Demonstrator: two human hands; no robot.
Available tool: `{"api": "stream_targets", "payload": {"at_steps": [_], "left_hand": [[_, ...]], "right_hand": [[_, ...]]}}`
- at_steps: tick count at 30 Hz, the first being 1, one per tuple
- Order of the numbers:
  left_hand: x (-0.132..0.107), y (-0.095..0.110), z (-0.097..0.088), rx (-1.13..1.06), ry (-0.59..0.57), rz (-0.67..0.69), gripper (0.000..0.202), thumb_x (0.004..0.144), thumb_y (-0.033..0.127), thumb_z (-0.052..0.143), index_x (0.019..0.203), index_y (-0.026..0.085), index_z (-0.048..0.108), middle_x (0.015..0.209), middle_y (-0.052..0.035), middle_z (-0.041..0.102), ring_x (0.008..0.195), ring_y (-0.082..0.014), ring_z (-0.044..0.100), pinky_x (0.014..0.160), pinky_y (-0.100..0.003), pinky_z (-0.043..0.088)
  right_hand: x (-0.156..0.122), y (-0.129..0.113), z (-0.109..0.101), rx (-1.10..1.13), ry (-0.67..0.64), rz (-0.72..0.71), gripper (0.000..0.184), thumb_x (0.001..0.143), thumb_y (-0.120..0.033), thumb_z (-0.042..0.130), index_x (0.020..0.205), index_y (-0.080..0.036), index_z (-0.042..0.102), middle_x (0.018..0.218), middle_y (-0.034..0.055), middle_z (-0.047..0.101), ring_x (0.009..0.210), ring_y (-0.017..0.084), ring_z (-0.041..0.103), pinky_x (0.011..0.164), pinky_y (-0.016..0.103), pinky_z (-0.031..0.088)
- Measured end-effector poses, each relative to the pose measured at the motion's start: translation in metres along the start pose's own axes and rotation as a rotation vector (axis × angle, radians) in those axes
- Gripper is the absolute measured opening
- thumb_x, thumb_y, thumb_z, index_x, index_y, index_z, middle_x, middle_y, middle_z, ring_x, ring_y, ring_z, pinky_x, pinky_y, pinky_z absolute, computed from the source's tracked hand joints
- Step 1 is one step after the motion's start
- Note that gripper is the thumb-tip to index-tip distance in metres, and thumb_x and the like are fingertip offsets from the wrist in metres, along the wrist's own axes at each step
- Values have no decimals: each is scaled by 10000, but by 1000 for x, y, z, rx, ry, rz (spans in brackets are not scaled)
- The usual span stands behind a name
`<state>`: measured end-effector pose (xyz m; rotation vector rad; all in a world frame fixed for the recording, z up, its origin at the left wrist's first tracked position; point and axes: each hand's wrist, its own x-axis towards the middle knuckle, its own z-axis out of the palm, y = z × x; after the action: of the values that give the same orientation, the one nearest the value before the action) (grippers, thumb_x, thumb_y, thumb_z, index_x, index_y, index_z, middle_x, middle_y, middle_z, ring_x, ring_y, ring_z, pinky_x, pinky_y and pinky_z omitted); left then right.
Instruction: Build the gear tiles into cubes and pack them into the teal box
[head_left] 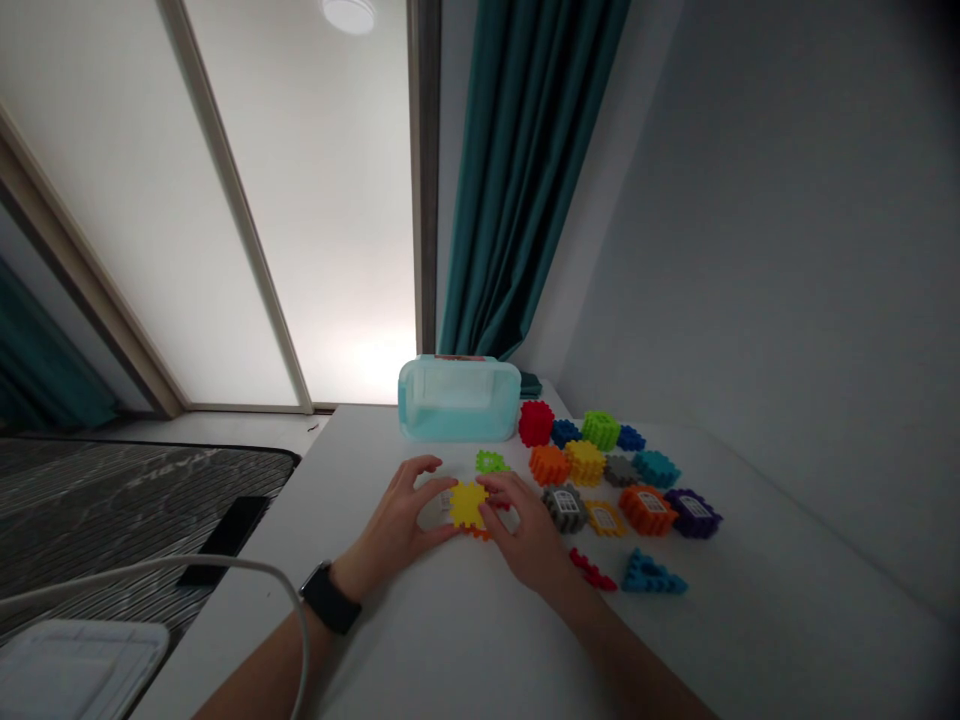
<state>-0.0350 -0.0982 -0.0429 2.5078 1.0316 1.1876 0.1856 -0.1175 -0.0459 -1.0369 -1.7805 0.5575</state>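
Note:
My left hand (397, 510) and my right hand (525, 530) meet over a yellow notched plastic building piece (466, 505), gripping it from either side. An orange piece (478, 533) shows beneath the yellow one, and a bit of red shows by my right fingers. A green notched piece (492, 462) lies just beyond my left fingertips. A grey house-shaped block (564, 508) sits close to my right hand, and a red zigzag piece (591, 570) lies below that hand.
A pale turquoise plastic box (457, 398) stands at the table's far end. Several colourful notched blocks (585, 462) spread across the right of the white table (450, 640), near a grey wall. A dark mat, a white cable and a black watch lie left.

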Motion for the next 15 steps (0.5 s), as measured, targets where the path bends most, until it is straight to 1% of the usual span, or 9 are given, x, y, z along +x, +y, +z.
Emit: {"api": "stream_targets", "payload": {"at_steps": [2, 3, 5, 8, 11, 15], "left_hand": [[0, -2, -1, -30, 19, -50, 472, 810, 330, 758, 1248, 262, 598, 1321, -132, 476, 1241, -291, 505, 1033, -481, 490], [0, -3, -1, -40, 24, -72, 475, 808, 323, 761, 1251, 265, 596, 1342, -132, 464, 1257, -297, 495, 1045, -494, 480], [1, -4, -2, -58, 26, -102, 476, 808, 320, 762, 1252, 270, 598, 1380, -132, 441, 1286, -309, 474, 1068, -519, 458], [1, -5, -4, -80, 6, -116, 482, 808, 329, 764, 1258, 279, 599, 1413, -128, 418, 1312, -317, 454, 1087, -536, 437], [0, -5, -4, -87, -17, -115, 498, 809, 330, 763, 1276, 289, 594, 1427, -127, 413, 1324, -317, 447, 1087, -529, 441], [-1, -4, -2, -59, -18, -104, 517, 801, 310, 768, 1285, 287, 586, 1419, -128, 432, 1325, -313, 448, 1083, -521, 444]], "right_hand": [[0, -2, -5, -179, -21, -185, 356, 901, -245, 573, 1254, -235, 612, 1310, 110, 617, 1224, 251, 576, 1059, 456, 481], [0, -3, -7, -246, -43, -257, 388, 899, -233, 579, 1287, -241, 594, 1360, 109, 587, 1279, 258, 536, 1093, 476, 450], [0, -2, -10, -341, -86, -342, 422, 903, -219, 580, 1324, -245, 568, 1415, 107, 547, 1327, 265, 493, 1112, 497, 432], [0, 1, -10, -406, -119, -363, 412, 911, -203, 573, 1320, -251, 568, 1424, 108, 537, 1325, 276, 494, 1092, 509, 454], [-1, 4, -9, -411, -119, -350, 398, 911, -199, 577, 1303, -263, 572, 1390, 109, 558, 1283, 279, 529, 1067, 514, 477], [-1, 2, -9, -430, -118, -371, 374, 903, -175, 580, 1268, -255, 581, 1341, 116, 580, 1245, 283, 548, 1045, 517, 487]]}}
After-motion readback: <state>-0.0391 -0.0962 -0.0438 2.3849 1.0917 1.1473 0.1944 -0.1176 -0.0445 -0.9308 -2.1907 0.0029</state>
